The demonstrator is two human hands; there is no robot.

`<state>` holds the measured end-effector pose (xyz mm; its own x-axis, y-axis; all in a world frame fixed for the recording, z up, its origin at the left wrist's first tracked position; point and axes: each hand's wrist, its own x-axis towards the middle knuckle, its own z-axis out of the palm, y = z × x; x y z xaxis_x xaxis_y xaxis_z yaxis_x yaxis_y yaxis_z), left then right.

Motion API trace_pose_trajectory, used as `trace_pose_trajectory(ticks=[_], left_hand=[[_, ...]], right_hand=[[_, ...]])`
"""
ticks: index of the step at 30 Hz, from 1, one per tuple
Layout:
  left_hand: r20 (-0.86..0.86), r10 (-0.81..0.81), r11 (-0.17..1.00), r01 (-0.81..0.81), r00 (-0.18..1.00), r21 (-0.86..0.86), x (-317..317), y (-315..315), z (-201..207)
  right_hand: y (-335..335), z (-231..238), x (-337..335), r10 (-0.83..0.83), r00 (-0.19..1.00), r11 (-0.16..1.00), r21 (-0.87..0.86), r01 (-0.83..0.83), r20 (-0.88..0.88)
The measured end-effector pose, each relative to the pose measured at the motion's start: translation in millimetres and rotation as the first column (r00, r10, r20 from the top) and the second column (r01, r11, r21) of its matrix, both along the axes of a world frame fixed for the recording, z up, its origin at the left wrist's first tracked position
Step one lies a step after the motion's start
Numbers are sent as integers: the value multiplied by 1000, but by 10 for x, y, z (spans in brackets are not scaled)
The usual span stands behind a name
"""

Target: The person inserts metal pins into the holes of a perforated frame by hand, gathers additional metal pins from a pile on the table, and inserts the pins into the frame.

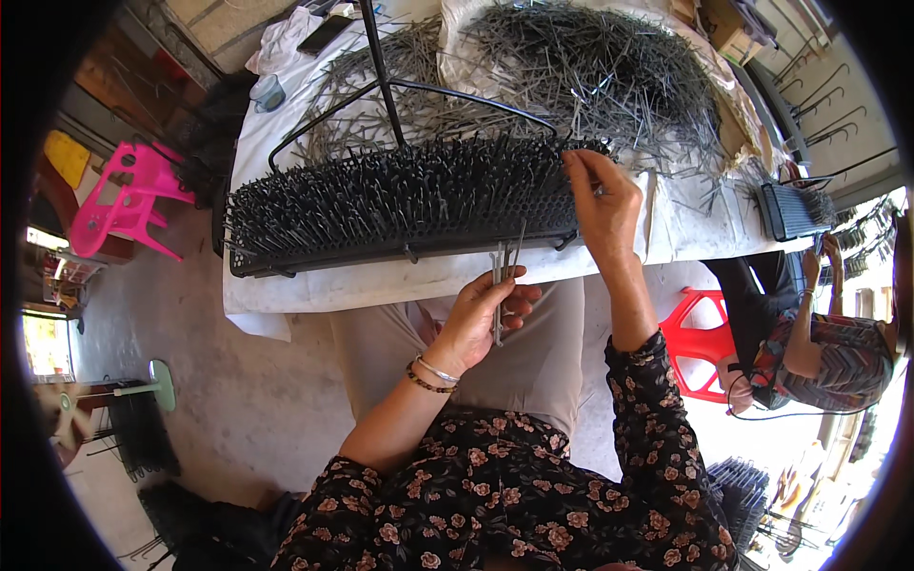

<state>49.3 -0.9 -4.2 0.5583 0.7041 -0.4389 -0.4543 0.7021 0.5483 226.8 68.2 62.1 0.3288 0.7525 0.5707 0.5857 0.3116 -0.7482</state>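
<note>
A long black rack (409, 214) with a perforated top lies along the table's near edge, bristling with thin dark metal pins. Below its front edge, my left hand (476, 319) holds a few slim grey metal pins (498, 285) between thumb and fingers, roughly upright. My right hand (605, 195) is over the rack's right end, with thumb and forefinger pinched close to the standing pins. What sits in that pinch, if anything, is too small to make out. Some holes at the rack's right part show bare.
Behind the rack, loose metal pins (609, 71) are heaped on the white-covered table (314, 300). A black rod frame (386, 81) rises over the rack. A glass (268, 93) and phone (325, 34) lie far left. At right, another person (809, 352) works by a smaller rack (795, 211).
</note>
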Motion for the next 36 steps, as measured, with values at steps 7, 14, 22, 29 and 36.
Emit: trace_pose_trajectory(ticks=[7,14,22,29,36], left_hand=[[37,1,1000,-1,999,6,-39,-22,4],[32,-22,1000,21,999,23,-60,-44,70],[46,-26,993,21,999,115,-59,-31,198],[43,-95,987,89,995,135,43,60,190],[121,-104,993,96,987,74,192,191,99]], right_hand=[[46,-3,-155,-33,969,999,27,27,245],[-9,-133,-140,-54,878,992,-73,100,477],[-288,-29,-86,179,980,907,-372,-197,-84],[-255,12,79,143,883,940,-218,-262,-446],[3,-74,113,-19,999,1000,7,19,28]])
